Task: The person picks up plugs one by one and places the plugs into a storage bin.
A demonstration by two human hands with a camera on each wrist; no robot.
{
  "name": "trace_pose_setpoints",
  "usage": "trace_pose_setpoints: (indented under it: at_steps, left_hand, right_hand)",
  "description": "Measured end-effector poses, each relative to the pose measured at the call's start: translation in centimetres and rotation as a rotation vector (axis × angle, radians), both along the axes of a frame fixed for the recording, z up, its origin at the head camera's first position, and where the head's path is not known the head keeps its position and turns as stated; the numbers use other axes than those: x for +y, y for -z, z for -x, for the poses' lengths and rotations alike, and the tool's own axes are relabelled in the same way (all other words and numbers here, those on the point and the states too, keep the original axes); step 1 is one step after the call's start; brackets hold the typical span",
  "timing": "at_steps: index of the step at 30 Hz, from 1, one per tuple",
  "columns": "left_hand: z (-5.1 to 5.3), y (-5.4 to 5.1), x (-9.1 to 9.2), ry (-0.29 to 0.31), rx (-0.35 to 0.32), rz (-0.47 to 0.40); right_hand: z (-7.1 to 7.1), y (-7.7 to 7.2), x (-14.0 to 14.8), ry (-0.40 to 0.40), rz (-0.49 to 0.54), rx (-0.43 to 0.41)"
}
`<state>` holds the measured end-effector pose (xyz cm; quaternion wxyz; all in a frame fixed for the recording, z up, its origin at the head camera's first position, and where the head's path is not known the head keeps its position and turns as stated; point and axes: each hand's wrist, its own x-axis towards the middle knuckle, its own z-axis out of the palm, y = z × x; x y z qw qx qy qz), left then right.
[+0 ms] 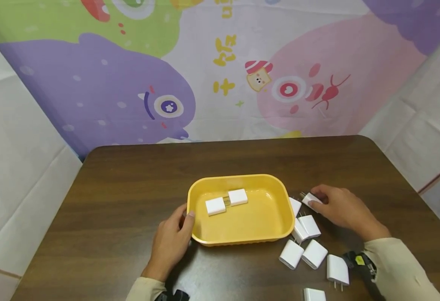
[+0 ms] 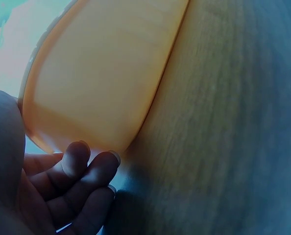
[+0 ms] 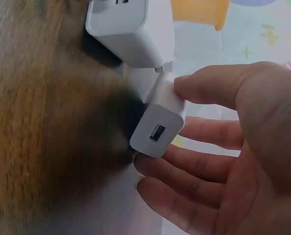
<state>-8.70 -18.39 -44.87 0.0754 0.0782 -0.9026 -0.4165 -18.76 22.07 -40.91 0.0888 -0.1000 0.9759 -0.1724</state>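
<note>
A: Where is the held charger [image 1: 310, 201], and which way does it point?

B: Just past the right rim of the yellow tray [image 1: 257, 221], outside it. Its prongs [image 1: 303, 194] aim leftward and away from the person, and the long axis slants from there back toward the right palm. The right wrist view shows the opposite end, with its USB port [image 3: 157, 132].

A: And the hands?

B: The right hand [image 1: 342, 209] pinches that charger between thumb and fingers. The left hand [image 1: 172, 236] grips the tray's left end, thumb on the rim, fingers outside the wall.

A: Does the charger touch the table [image 1: 129, 200]?

B: I can't tell. A neighbouring charger [image 1: 296, 205] lies close beside it, by the tray's edge.

A: What about edges and room?

B: In the tray, a left charger [image 1: 215, 206] and a right charger [image 1: 238, 197] lie end to end, prongs between them; yellow floor spreads to their right. Outside, loose chargers [image 1: 315, 253] crowd the near right corner and trail toward the person. Beyond the tray, dark wood runs to the far edge, with a patterned cloth [image 1: 212, 104] behind.
</note>
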Motion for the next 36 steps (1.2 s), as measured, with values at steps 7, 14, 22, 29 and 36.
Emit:
trace_pose_setpoints:
  at_steps: [7,14,22,29,36]
  left_hand:
    - [0.29,-0.02,0.03,0.009,0.008,0.001]
    - [0.43,-0.27,0.06,0.002,0.001,0.0]
    - [0.57,-0.36,0.1,0.005,0.001,-0.005]
    - [0.37,-0.18,0.06,0.008,0.01,-0.008]
    - [0.13,0.16,0.04,0.004,0.016,-0.016]
  right_hand:
    - [-0.04,-0.01,-0.01,-0.023,-0.007,0.001]
    - [0.04,-0.11,0.11,-0.079,-0.009,0.036]
    - [0.04,-0.18,-0.02,-0.057,-0.017,0.034]
    - [-0.11,-0.13,-0.08,0.031,-0.037,0.029]
    - [-0.5,0.01,0.49,0.07,-0.025,0.03]
